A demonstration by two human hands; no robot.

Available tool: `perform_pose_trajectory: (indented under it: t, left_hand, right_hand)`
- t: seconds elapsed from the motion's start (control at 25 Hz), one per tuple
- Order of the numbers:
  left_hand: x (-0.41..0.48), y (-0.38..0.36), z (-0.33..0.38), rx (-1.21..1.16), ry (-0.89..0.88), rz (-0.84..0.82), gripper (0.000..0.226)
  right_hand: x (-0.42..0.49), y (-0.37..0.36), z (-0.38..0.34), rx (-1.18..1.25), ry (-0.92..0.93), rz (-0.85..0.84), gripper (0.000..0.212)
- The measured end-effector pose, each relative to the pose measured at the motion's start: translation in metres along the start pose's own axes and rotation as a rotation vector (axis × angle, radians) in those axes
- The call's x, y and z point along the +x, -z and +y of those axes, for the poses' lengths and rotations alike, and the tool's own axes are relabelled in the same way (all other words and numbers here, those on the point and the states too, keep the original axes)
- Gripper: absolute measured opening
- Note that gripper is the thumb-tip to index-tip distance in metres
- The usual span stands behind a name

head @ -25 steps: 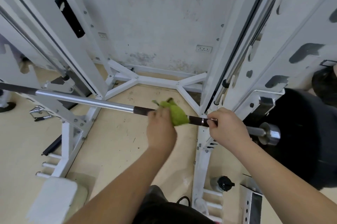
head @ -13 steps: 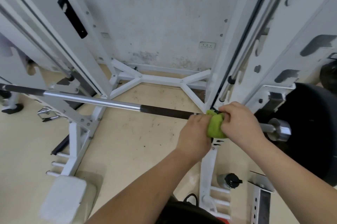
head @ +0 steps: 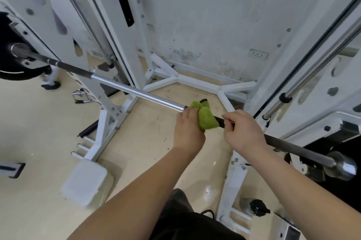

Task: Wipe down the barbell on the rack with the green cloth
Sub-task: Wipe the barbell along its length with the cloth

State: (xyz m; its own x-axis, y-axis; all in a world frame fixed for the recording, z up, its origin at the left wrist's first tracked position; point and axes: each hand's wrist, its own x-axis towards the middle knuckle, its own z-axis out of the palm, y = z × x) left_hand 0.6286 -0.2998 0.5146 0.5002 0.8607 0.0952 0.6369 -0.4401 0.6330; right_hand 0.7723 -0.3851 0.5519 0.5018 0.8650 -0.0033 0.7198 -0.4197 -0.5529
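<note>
Left hand (head: 188, 130) wraps cloth (head: 206, 117) around bar (head: 136, 90) | right hand (head: 243, 132) just beside it, closed on bare bar, steadying | tip: keep cloth fully encircling, squeeze firmly, slide in long strokes away from right hand.

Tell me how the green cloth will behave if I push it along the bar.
The green cloth looks floppy: it bunches around the barbell in the left hand. Probably light, and loose corners stick up, so it may slip off.
</note>
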Motion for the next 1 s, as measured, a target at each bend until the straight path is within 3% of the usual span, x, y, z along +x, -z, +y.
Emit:
perform_pose_trajectory:
  t: [0.12,0.32,0.56,0.84,1.0]
  left_hand:
    - [-0.023,0.023,-0.003,-0.328,0.083,-0.176,0.033]
    - [0.006,0.097,-0.048,-0.476,0.475,0.112,0.021]
    - [0.050,0.186,-0.158,-0.574,0.651,0.204,0.006]
    - [0.151,0.303,-0.308,-0.474,0.619,0.233,0.006]
    - [0.217,0.365,-0.353,-0.250,0.300,0.341,0.028]
  right_hand:
    - [0.016,0.000,-0.018,-0.002,0.051,0.017,0.029]
    - [0.052,-0.029,-0.081,0.025,0.097,-0.043,0.031]
    - [0.112,-0.106,-0.200,0.063,0.206,-0.149,0.026]
    - [0.204,-0.225,-0.353,0.024,0.165,-0.235,0.025]
    - [0.234,-0.249,-0.393,-0.048,0.045,-0.257,0.031]
